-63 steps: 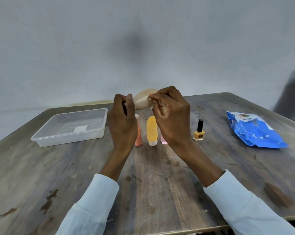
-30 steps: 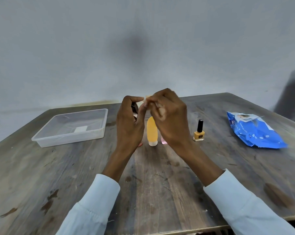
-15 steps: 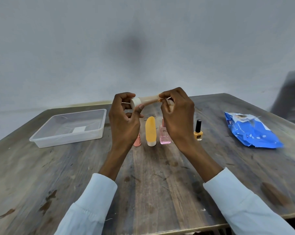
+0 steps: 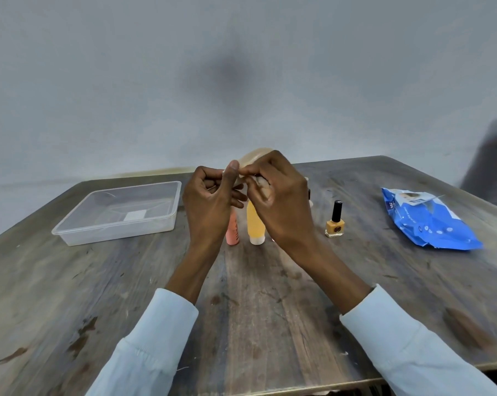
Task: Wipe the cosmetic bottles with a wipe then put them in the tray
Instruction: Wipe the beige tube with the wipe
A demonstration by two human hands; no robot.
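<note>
Beige bottle [image 4: 254, 157]: held above the table [image 4: 270, 295] between both hands, left hand [image 4: 210, 204] and right hand [image 4: 281, 204] fingers curled round it. Tray [image 4: 118, 227]: far left. Orange tube [image 4: 255, 224], pink tube [image 4: 232, 232], nail polish [image 4: 335, 221]: upright behind hands.

Two hands: left hand [image 4: 210, 201], right hand [image 4: 281, 201]. One clear tray [image 4: 118, 214]. One blue wipe packet [image 4: 430, 221]. One nail-polish bottle [image 4: 335, 221]. Two standing tubes: pink tube [image 4: 232, 232], yellow tube [image 4: 255, 227]. One beige tube [image 4: 254, 157], held aloft.

Worn wooden table [image 4: 256, 324] with tray [image 4: 70, 232], bottles [image 4: 255, 224], nail polish [image 4: 335, 221], wipes pack [image 4: 430, 224].
</note>
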